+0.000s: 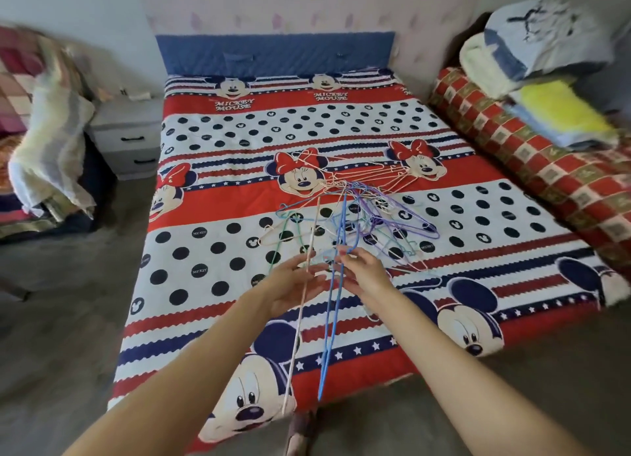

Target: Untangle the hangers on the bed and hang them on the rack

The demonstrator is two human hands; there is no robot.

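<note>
Hangers, thin wire ones coated in blue, purple, green, cream and pink plastic, lie in a tangled heap (pixel 355 213) on the cartoon-mouse bedspread (pixel 218 168), straight ahead of both your hands and just beyond your fingertips. Two of them are already lifted towards you: a blue wire hanger (pixel 329 322) and a cream wire hanger (pixel 296 322), both hanging with their long axes running from the heap down between your forearms towards your body. Your right hand (pixel 362 271) has its fingers curled around the top of the blue hanger, where the wire bends over; I judge that a grip, though the blur hides exactly how the fingertips close. Your left hand (pixel 293 281) is palm-up with fingers spread and relaxed, and the cream hanger crosses it near the fingers; whether it is pinching that wire or only touching it I cannot tell. The far ends of both hangers still run into the heap, so they look snagged there. Both hands are about equally near the knot, the right slightly ahead. The coming pull should probably follow the hangers' own length, back towards you, while your left hand steadies or parts the crossing wires. No rack shows anywhere in view.
</note>
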